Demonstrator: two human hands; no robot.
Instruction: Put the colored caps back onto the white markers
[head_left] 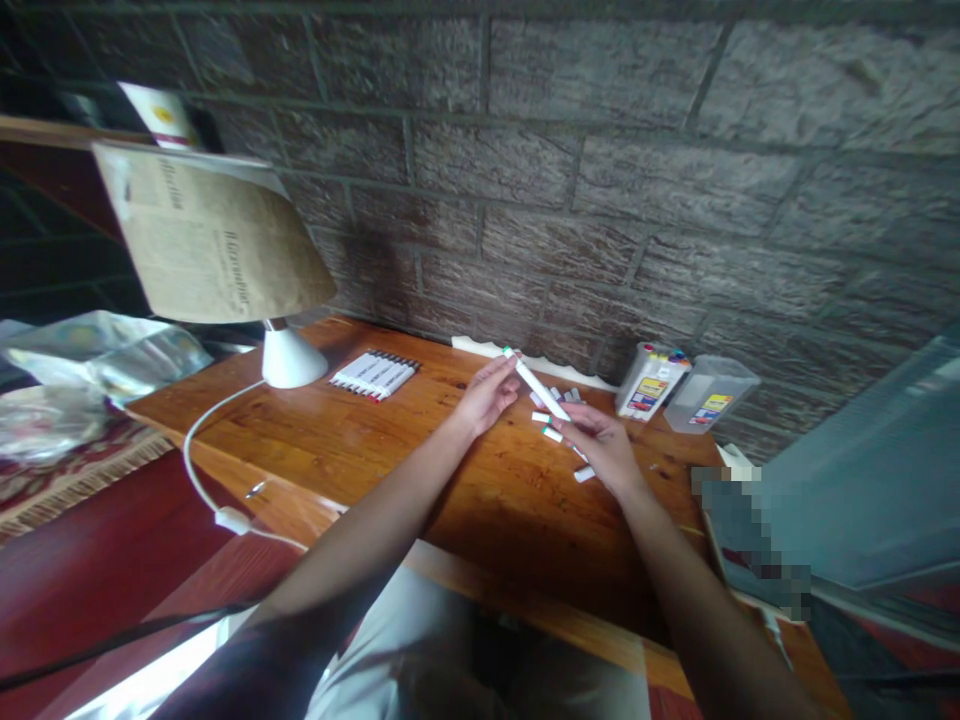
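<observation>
A white marker (pixel 536 385) with a green upper end is held slanted above the table between my two hands. My left hand (pixel 489 396) has its fingers closed at the green end. Lower down, my right hand (pixel 600 445) pinches the other end. A white cap (pixel 583 474) lies on the wood below my right hand. Close to the right fingertips is a white piece with a green edge (pixel 553 434), with another small white piece (pixel 540 417) just behind it. More pieces lie behind the marker, partly hidden.
A row of white markers (pixel 375 374) lies on the wooden table (pixel 300 445), beside a lamp (pixel 292 358) with a newsprint shade. At the back right stand a filled marker box (pixel 651 382) and a clear container (pixel 709 395). A brick wall (pixel 525 220) rises behind.
</observation>
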